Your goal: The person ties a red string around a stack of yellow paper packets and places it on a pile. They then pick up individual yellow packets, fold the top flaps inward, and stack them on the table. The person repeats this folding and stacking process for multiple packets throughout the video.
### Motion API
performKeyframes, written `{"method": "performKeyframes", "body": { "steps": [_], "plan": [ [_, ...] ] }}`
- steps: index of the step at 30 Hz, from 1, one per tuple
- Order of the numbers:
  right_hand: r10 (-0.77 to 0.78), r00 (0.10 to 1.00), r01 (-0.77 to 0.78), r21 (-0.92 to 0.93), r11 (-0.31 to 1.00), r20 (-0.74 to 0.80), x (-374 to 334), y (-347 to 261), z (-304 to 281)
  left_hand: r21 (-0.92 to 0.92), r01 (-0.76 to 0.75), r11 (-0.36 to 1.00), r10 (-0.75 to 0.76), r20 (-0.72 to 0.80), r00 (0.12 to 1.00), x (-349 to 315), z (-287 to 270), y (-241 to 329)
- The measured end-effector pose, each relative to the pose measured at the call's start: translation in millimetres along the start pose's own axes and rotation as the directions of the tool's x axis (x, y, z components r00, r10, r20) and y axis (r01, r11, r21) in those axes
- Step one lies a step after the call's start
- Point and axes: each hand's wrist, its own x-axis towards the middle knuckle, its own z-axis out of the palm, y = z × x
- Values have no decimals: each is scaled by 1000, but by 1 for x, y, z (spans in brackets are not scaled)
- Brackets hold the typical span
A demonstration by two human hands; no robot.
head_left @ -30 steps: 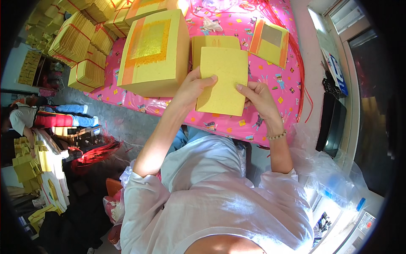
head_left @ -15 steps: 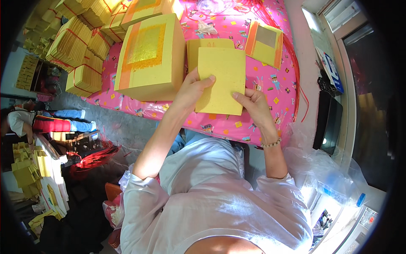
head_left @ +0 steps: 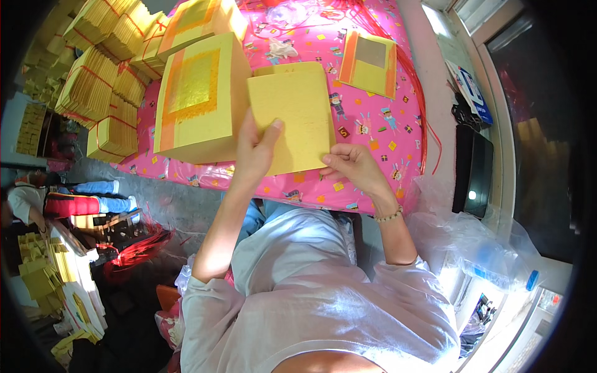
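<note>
A plain yellow paper sheet, or a thin sheaf (head_left: 295, 118), is held up over the table, tilted a little. My left hand (head_left: 257, 148) grips its left edge, thumb on the front face, fingers hidden behind. At the lower right corner my right hand (head_left: 356, 163) pinches the paper between thumb and fingers. Just left of the paper stands a tall block of stacked yellow paper (head_left: 202, 99), its top sheet bearing a gold square and an orange band. Another yellow piece shows partly behind the held paper. Farther right lies yellow paper (head_left: 364, 81) with a silver-grey square and orange bands.
The pink patterned table cover (head_left: 373, 146) spreads beneath. Bundles tied with red cord (head_left: 112, 137) are piled at the left. Red strips (head_left: 418, 93) run along the table's right edge. Clear plastic bags (head_left: 472, 248) hang right. Another person (head_left: 71, 202) is at far left.
The held paper has moved left, closer to the tall block. My right hand has slid down to its lower right corner. The whole view has shifted slightly.
</note>
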Motion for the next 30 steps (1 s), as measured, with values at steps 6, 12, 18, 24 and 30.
{"method": "performKeyframes", "body": {
  "steps": [6,12,18,24,30],
  "plan": [
    [-38,999,37,27,999,33,-3,-8,2,17,49,999,-50,40,998,-15,-5,5],
    [-99,994,95,86,992,42,-1,2,-11,118,114,986,-137,214,967,-33,-12,-1],
    [-4,999,0,114,994,36,-6,7,-8,121,195,973,-221,263,939,-41,-21,-11],
    [-10,1000,9,73,997,15,-14,8,-6,131,256,958,-285,315,905,-48,-23,-10],
    [-53,999,53,112,992,-10,-15,12,-12,175,294,940,-339,366,867,-45,-27,-18]
  ]
}}
